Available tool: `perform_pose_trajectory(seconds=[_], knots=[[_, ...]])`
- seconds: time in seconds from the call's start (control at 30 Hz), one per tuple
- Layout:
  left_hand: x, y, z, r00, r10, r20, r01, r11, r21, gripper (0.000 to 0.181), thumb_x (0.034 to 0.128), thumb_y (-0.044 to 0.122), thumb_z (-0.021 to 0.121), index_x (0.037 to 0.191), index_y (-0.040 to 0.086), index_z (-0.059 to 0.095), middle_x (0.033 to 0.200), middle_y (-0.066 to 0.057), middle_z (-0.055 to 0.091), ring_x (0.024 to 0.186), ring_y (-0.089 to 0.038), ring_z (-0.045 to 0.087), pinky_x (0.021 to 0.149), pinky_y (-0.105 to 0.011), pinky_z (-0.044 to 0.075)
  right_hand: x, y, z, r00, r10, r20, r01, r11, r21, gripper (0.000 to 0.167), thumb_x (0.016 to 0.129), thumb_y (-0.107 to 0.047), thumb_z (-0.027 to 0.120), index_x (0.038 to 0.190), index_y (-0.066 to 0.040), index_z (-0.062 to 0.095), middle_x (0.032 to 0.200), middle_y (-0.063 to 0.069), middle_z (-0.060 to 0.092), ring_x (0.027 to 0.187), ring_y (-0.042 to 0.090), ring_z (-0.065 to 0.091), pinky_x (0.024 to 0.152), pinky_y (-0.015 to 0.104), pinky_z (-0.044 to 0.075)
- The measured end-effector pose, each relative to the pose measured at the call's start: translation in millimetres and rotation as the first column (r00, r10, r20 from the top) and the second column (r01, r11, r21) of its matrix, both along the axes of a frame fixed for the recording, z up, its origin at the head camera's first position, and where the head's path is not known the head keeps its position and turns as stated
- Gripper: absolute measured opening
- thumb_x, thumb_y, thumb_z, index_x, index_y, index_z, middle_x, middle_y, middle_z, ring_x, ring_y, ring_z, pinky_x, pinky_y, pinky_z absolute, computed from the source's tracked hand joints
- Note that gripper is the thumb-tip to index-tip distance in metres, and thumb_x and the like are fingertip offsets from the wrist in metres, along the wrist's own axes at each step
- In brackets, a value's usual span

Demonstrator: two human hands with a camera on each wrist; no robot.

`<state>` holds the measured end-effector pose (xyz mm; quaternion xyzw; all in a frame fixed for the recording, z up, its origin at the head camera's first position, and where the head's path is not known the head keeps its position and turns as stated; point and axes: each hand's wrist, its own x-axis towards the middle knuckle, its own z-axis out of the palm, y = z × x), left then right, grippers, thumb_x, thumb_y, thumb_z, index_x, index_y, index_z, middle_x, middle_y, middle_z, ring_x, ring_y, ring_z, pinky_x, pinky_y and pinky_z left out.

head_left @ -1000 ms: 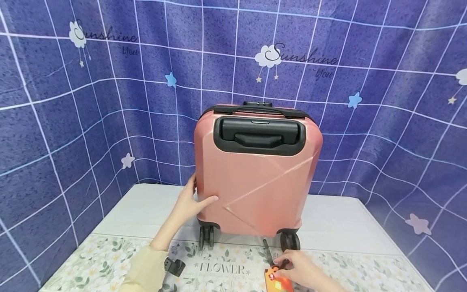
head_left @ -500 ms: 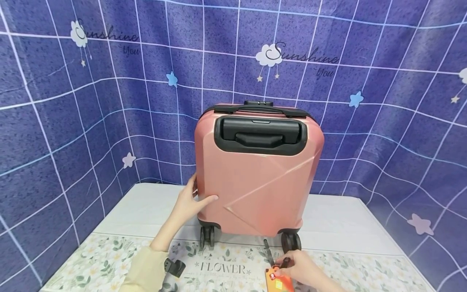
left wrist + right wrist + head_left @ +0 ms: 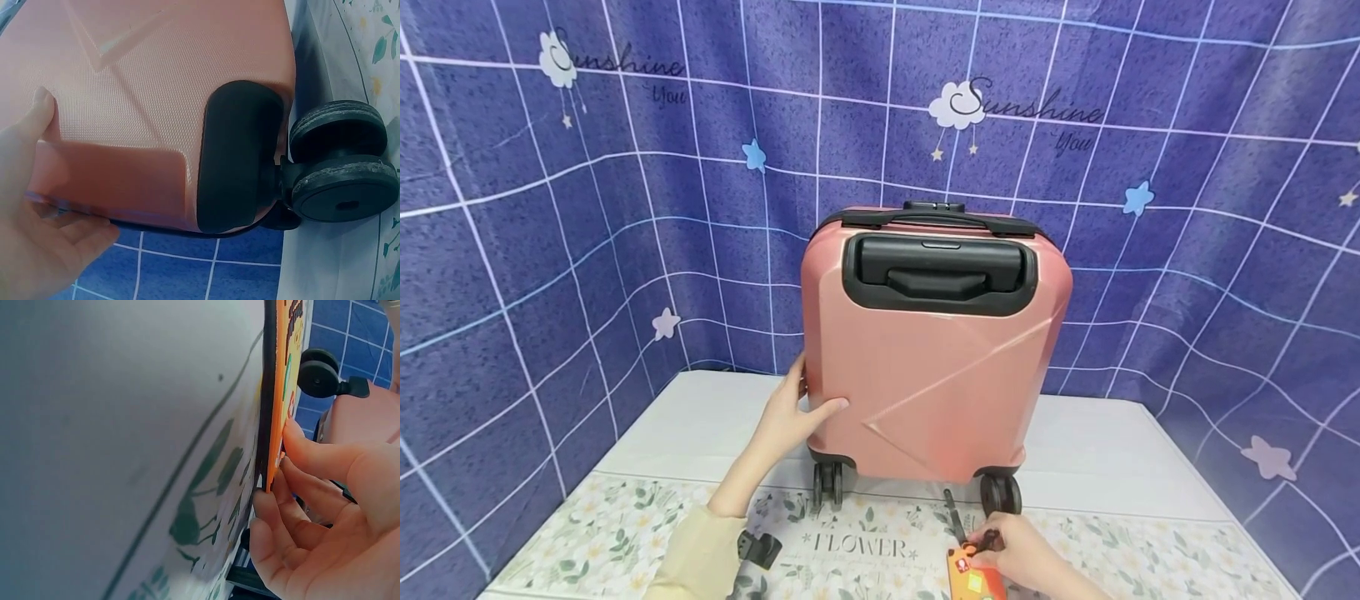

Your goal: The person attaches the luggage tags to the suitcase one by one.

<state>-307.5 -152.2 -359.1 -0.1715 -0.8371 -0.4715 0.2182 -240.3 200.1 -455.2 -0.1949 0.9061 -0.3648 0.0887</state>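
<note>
A pink hard-shell suitcase stands upright on its black wheels, its black handle recess facing the camera. The left hand grips its lower left side; in the left wrist view that hand has its thumb on the pink shell and its fingers around the edge, beside a black double wheel. Below the suitcase's right wheel, the right hand pinches the top of an orange tag with a black strap. Seen edge-on in the right wrist view, the tag is between the thumb and fingers of the right hand.
A white tabletop carries a floral mat with the word FLOWER along its front. Behind and at both sides hangs a blue-purple curtain with a grid, stars and clouds. A black band with a small device is near the left sleeve.
The head view has shifted slightly, so the curtain pattern sits a little higher. Both hands keep their holds, on the suitcase and the tag.
</note>
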Motion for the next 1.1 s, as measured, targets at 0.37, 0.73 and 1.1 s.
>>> perform_pose_trajectory(seconds=[0.37,0.73,1.1], knots=[[-2.3,-0.9,-3.4,1.0,0.017,0.014,-0.017,1.0,0.009,0.096,0.0759,0.035,0.077,0.149,0.011,0.02,0.142,-0.017,0.043,0.125,-0.033,0.049,0.102,-0.044,0.042,-0.5,3.7,1.5,1.0,0.022,0.006,-0.021,0.998,-0.064,0.019,0.077,-0.021,0.075,0.086,-0.007,0.064,0.082,0.001,0.066,0.073,0.013,0.061,0.065,0.029,0.049],[-1.8,-0.8,-2.9,1.0,0.018,0.024,-0.019,1.0,0.013,0.095,0.0767,0.035,0.077,0.149,0.012,0.02,0.141,-0.017,0.044,0.124,-0.034,0.049,0.102,-0.045,0.043,-1.7,9.4,-0.8,0.997,0.053,0.061,-0.045,0.991,-0.126,0.021,0.085,-0.023,0.068,0.091,-0.003,0.07,0.083,0.005,0.069,0.072,0.01,0.061,0.062,0.024,0.048],[-2.3,-0.8,-3.9,1.0,0.013,0.02,-0.013,0.999,0.031,0.094,0.0766,0.033,0.077,0.149,0.011,0.021,0.141,-0.018,0.043,0.125,-0.035,0.049,0.102,-0.046,0.042,1.2,11.2,6.1,0.994,0.018,0.111,-0.005,0.993,-0.115,0.025,0.087,-0.029,0.065,0.082,-0.004,0.065,0.083,0.004,0.067,0.072,0.012,0.058,0.061,0.029,0.047]])
